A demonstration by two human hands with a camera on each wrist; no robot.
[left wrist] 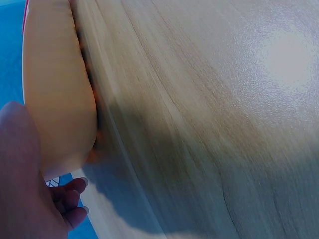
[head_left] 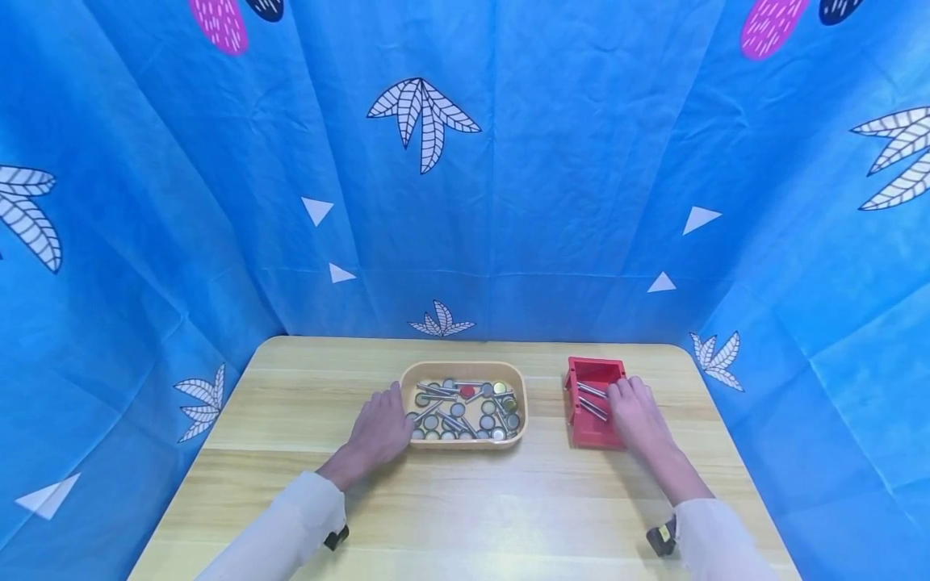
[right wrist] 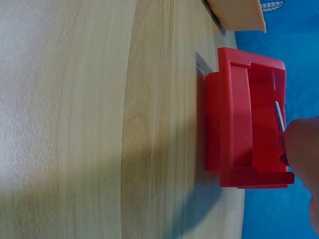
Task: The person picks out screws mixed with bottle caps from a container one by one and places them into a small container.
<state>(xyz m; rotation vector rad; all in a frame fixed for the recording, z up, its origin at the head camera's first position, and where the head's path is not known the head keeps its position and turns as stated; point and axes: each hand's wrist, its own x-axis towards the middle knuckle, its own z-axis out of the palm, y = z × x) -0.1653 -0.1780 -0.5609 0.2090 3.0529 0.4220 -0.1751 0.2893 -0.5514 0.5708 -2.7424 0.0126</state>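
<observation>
Two metal rods (head_left: pixel 592 399) lie in the red bin (head_left: pixel 581 428) at centre right under the right hand (head_left: pixel 639 415), grip unclear; many remain in the tan tray (head_left: pixel 517 379), steadied by the relaxed left hand (head_left: pixel 378 432).

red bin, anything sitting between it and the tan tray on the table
Nothing visible does. In the head view only bare table lies between the tan tray and the red bin. The left hand rests at the tray's far side, and the right hand reaches over the bin's metal rods.
</observation>
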